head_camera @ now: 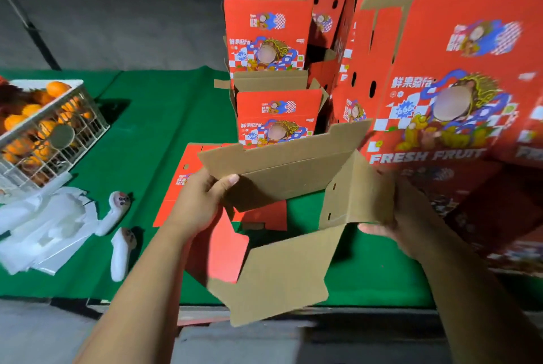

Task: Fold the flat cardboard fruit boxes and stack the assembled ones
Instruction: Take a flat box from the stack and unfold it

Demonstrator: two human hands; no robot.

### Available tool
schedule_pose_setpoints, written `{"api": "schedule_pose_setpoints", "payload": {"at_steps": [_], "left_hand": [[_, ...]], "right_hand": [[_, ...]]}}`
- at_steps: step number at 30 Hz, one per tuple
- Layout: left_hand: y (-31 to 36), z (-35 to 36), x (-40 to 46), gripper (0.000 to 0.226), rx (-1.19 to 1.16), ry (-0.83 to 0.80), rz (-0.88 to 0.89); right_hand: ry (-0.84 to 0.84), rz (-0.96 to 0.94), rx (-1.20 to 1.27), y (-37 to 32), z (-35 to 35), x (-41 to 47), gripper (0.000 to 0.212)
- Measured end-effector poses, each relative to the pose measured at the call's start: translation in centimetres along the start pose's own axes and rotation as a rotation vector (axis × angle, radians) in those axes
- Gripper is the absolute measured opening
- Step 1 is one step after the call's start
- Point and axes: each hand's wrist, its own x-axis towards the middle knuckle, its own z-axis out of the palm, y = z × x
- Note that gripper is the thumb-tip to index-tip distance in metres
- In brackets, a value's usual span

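Observation:
A half-opened cardboard fruit box [282,175], red outside and brown inside, hangs above the green table [147,116] between my hands. My left hand [202,196] grips its left wall, thumb on the brown inner face. My right hand [393,228] holds the right side panel from underneath, fingers curled at its lower edge. A brown flap [279,278] hangs down toward me. Flat red boxes [176,187] lie on the table beneath. Assembled red boxes [267,37] are stacked behind, and a large red stack [446,75] rises at the right.
A white wire crate [70,128] of oranges sits at the left. White foam sheets [44,231] and two white foam sleeves [117,213] lie beside it. The table's front edge [117,299] runs along the bottom, with grey floor below.

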Motion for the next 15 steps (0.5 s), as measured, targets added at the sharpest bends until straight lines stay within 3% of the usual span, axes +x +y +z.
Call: {"api": "schedule_pose_setpoints", "payload": {"at_steps": [3, 7, 9, 11, 15], "left_hand": [[0.2, -1.1, 1.2, 0.024, 0.055, 0.097, -0.153], [-1.0, -0.7, 1.7, 0.039, 0.029, 0.275, -0.402], [-1.3, 1.0, 1.3, 0.037, -0.135, 0.423, -0.431], [-0.9, 3.3, 0.2, 0.037, -0.287, 0.597, -0.431], [0.0, 7.8, -2.3, 0.035, -0.237, 0.682, -0.307]], "right_hand": [[-0.130, -0.045, 0.057, 0.2, 1.3, -0.3, 0.058], [-0.160, -0.109, -0.089, 2.7, 6.5, -2.3, 0.068], [-0.187, -0.180, -0.081, 4.3, 8.7, -3.4, 0.087], [-0.164, -0.302, -0.084, 5.9, 10.5, -4.4, 0.090], [-0.114, -0.437, -0.302, 8.9, 12.5, -4.9, 0.091]]}}
